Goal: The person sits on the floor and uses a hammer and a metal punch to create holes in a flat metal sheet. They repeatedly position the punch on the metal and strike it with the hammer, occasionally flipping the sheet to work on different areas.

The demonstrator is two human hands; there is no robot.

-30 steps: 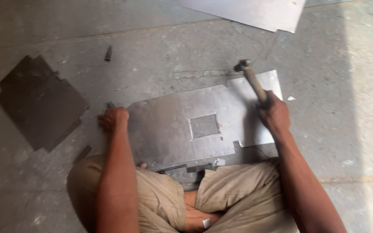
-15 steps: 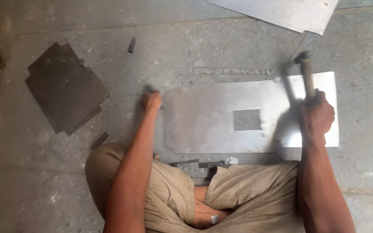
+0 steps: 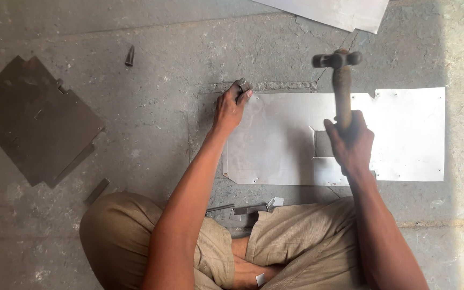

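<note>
I sit cross-legged on a concrete floor with a shiny metal sheet (image 3: pixel 409 134) lying flat in front of me; it has a square cut-out near its middle. My left hand (image 3: pixel 231 107) grips a small dark chisel (image 3: pixel 243 86) set on the sheet's far left corner. My right hand (image 3: pixel 352 142) is closed around the wooden handle of a hammer (image 3: pixel 340 75), whose dark head is raised above the sheet's far edge.
A stack of dark metal plates (image 3: pixel 33 123) lies to the left. A small dark punch (image 3: pixel 130 56) rests on the floor farther out. Another light sheet (image 3: pixel 339 11) lies at the top edge. Metal offcuts (image 3: pixel 248 208) sit by my knees.
My left hand has slid from the sheet's left edge to its far left corner. My right hand has lifted the hammer higher, above the sheet's far edge. The view has shifted.
</note>
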